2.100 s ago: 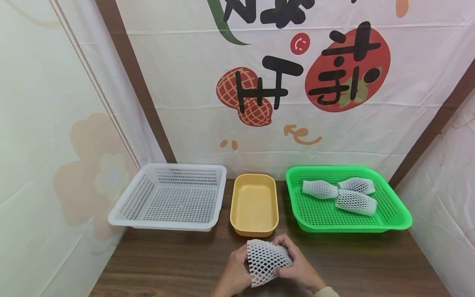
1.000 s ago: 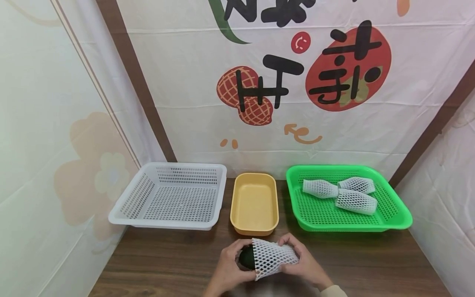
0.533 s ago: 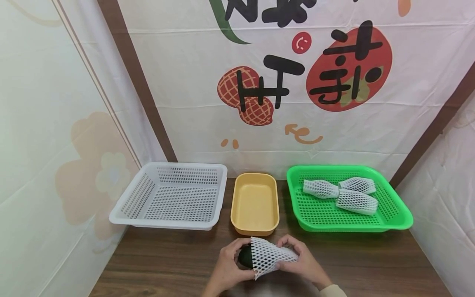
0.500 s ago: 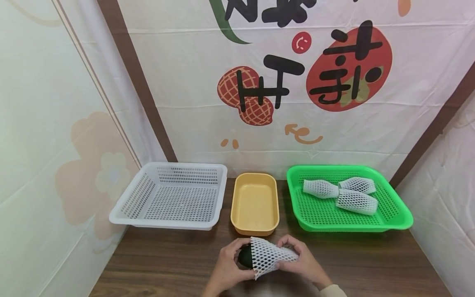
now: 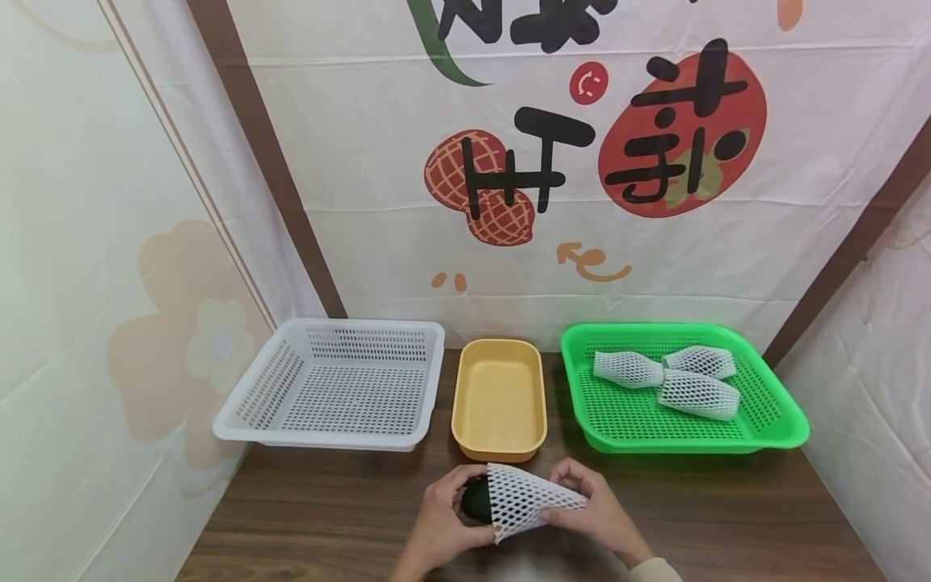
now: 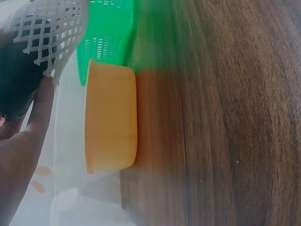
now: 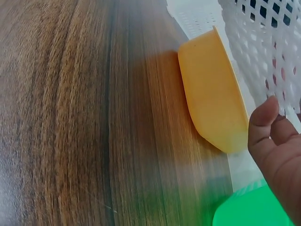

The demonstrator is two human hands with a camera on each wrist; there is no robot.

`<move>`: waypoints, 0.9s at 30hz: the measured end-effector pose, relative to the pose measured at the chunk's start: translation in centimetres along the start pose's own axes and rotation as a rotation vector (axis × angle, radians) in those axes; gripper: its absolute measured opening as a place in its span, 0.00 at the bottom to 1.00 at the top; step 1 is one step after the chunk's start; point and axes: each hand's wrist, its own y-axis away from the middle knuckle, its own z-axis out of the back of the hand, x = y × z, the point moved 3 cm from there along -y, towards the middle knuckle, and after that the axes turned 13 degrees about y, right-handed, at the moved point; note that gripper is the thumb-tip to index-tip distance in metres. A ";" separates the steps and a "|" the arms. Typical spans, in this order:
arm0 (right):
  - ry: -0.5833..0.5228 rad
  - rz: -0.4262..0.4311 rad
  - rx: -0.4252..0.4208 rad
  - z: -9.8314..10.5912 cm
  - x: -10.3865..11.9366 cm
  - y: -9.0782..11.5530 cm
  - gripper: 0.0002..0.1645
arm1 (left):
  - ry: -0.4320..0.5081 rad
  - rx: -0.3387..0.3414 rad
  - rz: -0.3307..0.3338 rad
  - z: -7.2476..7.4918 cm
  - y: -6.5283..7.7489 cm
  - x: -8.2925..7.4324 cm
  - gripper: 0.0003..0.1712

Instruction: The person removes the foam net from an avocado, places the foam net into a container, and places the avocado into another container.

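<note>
Low over the table, a dark green avocado [image 5: 476,501] sticks out of the left end of a white foam net sleeve [image 5: 525,499]. My left hand [image 5: 439,517] grips the avocado's bare end, thumb and fingers curled round it at the sleeve's edge. On the other side my right hand [image 5: 598,516] pinches the narrowed right end of the sleeve. The left wrist view shows the avocado [image 6: 21,77] partly covered by netting. In the right wrist view the thumb and fingers of the right hand [image 7: 277,141] close on the gathered netting, while the avocado is mostly hidden behind it.
A yellow tray [image 5: 499,449] stands just beyond the hands. To its left is a light grey perforated basket [image 5: 327,440], and to its right a green basket [image 5: 684,446] holding 3 net-covered items [image 5: 700,395]. A printed cloth [image 5: 349,194] hangs behind.
The dark avocado, hidden earlier, has come into view at the sleeve's left end. My left hand has shifted left onto it, and the right hand has moved slightly right with the sleeve's narrow end.
</note>
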 end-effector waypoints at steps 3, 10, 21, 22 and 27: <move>-0.032 0.029 0.000 0.1 -0.2 0.1 0.21 | 0.007 -0.014 -0.009 0.2 0.0 -0.1 0.35; -0.103 0.086 -0.019 0.4 0.0 0.2 0.21 | 0.003 -0.037 0.029 0.7 -0.1 -0.1 0.32; 0.012 0.097 -0.116 0.8 0.4 0.3 0.16 | -0.013 -0.037 0.006 1.0 0.0 -0.3 0.32; 0.018 0.101 -0.122 0.8 0.4 0.3 0.15 | -0.009 -0.041 0.014 1.1 0.0 -0.3 0.33; 0.032 0.105 -0.149 0.9 0.6 0.3 0.14 | 0.003 -0.071 0.016 1.6 0.0 -0.4 0.33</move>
